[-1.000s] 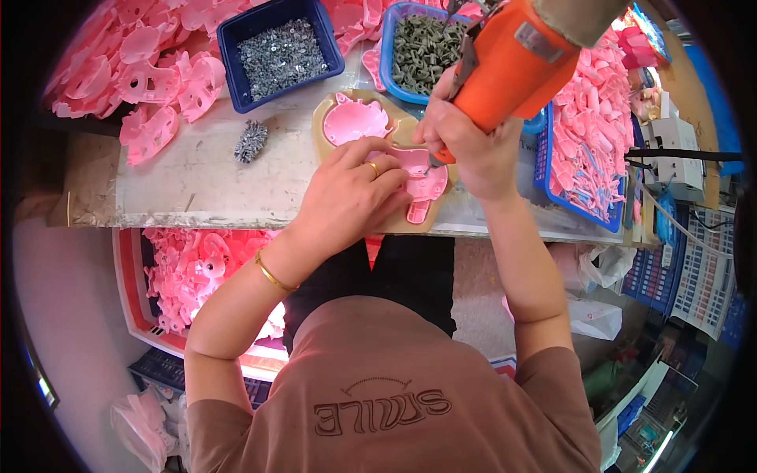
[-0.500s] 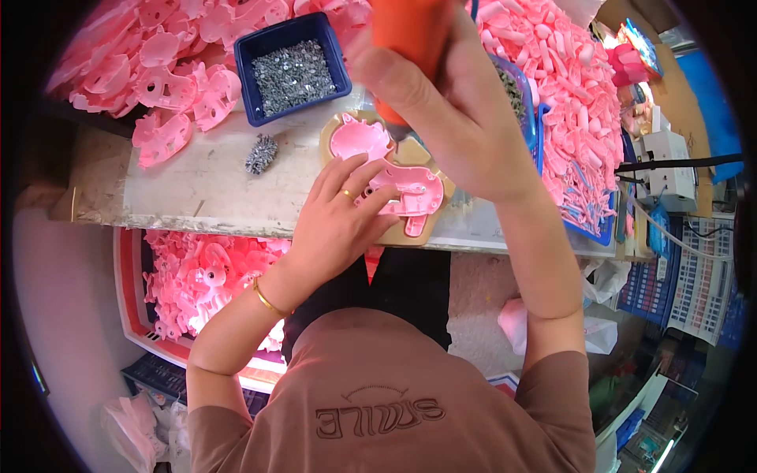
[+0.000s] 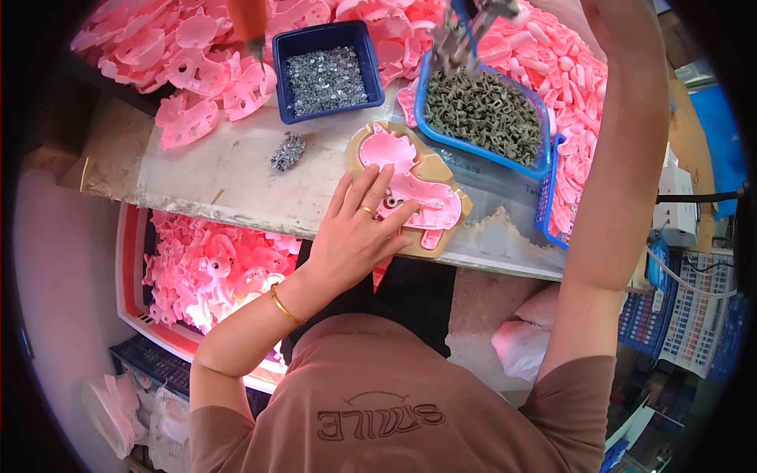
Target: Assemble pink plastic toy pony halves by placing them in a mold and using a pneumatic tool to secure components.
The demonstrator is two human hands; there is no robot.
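A pink molded plastic shell half (image 3: 443, 206) lies in a tan shaped holder (image 3: 432, 167) at the front of the bench. My left hand (image 3: 352, 213) rests flat on the shell's left side, fingers spread and nothing in their grip. My right arm stretches far forward along the right, and my right hand (image 3: 619, 20) is cut off by the upper edge, its fingers out of sight. An orange electric screwdriver (image 3: 249, 22) hangs bit down at the upper left, apart from both hands.
A dark blue tray (image 3: 288, 106) holds small screws; a small screw pile (image 3: 287, 151) lies before it. A blue basket (image 3: 473, 150) holds dark small parts, with a blurred metallic thing (image 3: 465, 39) above it. Pink parts (image 3: 572, 87) heap behind; more fill a bin (image 3: 132, 292) below left.
My right hand has let go of the screwdriver and moved away to the upper right. The screwdriver has swung to the upper left. My left hand stays on the shell.
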